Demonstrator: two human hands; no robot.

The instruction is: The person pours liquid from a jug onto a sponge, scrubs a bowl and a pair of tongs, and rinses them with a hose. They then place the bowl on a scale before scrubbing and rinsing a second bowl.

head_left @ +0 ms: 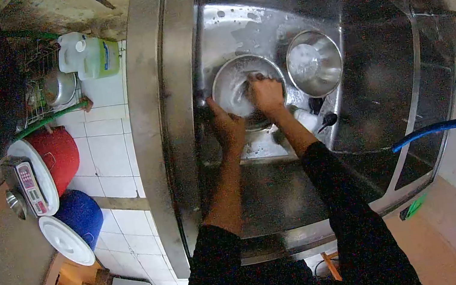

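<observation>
A round metal bowl [227, 81] with whitish suds inside lies in the metal sink [280, 20]. My left hand [227, 123] holds the bowl by its near left rim. Inside the bowl, at its right side, my right hand [266, 95] is closed around something dark that I cannot make out. A second metal bowl [329, 66] with foamy water stands just right of the first. Below it lie a whitish container [306, 119] and a small black object [329, 120], partly hidden by my right forearm.
A blue hose [451, 126] hangs over the sink's right edge. To the left are jugs [100, 57], a wire rack [38, 84], a red bucket [63, 156], a scale [30, 188] and a blue bucket [81, 214]. A green object [416, 205] lies beyond the lower right edge.
</observation>
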